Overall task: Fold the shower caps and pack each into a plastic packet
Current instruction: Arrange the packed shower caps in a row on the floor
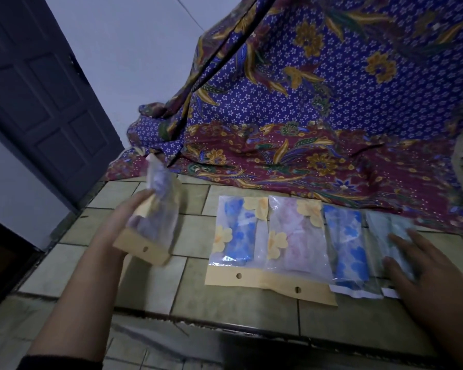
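Four packets: laid side by side in a row on the green-tiled table (225, 303), each holding a folded cap.
Row, left to right: flower-printed clear packet with blue cap (235, 236); flower-printed clear packet with pink cap (294, 241); plain clear packet with blue cap (348, 249); plain clear packet with pale green cap (380, 231).
Left hand (123, 220): grips a tan-headed clear packet with purplish cap (155, 209), tilted, raised above the table left of the row.
Right hand (422, 265): fingers straight and spread, resting flat on the pale green packet.
Background: purple floral batik cloth (332, 102) behind the row; dark panelled door (38, 89) at left.
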